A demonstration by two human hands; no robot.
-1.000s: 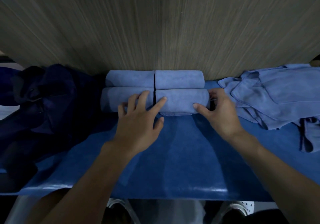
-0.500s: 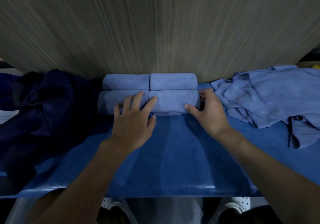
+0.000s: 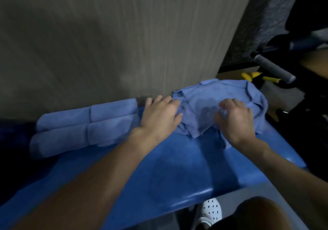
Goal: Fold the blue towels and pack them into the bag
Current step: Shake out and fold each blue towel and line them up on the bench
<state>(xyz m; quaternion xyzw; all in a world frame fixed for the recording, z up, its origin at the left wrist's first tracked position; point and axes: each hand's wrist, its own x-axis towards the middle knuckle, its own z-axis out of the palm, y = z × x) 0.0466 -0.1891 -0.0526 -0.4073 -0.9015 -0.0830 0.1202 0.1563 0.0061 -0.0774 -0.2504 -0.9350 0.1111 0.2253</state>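
Several folded light-blue towels [image 3: 85, 128] lie in two rows on the blue padded bench [image 3: 177, 173], against the wall. To their right sits a crumpled pile of loose blue towels [image 3: 200, 101]. My left hand [image 3: 159, 116] lies at the pile's left edge, fingers extended, with thumb and forefinger against the cloth. My right hand [image 3: 234, 117] is on the pile's right half with its fingers curled into the cloth, gripping a fold. Only a dark sliver of the navy bag [image 3: 12, 132] shows at the far left.
A wood-grain panel [image 3: 115, 43] rises right behind the bench. The bench ends just right of the pile. Past that end are a grey foam-grip handle [image 3: 273, 68] and yellow-handled gear [image 3: 252, 76]. A white shoe [image 3: 211, 210] shows below the front edge.
Both hands have left the front folded towel and moved right onto the loose pile. The view has swung right, so the bag is nearly out of frame.
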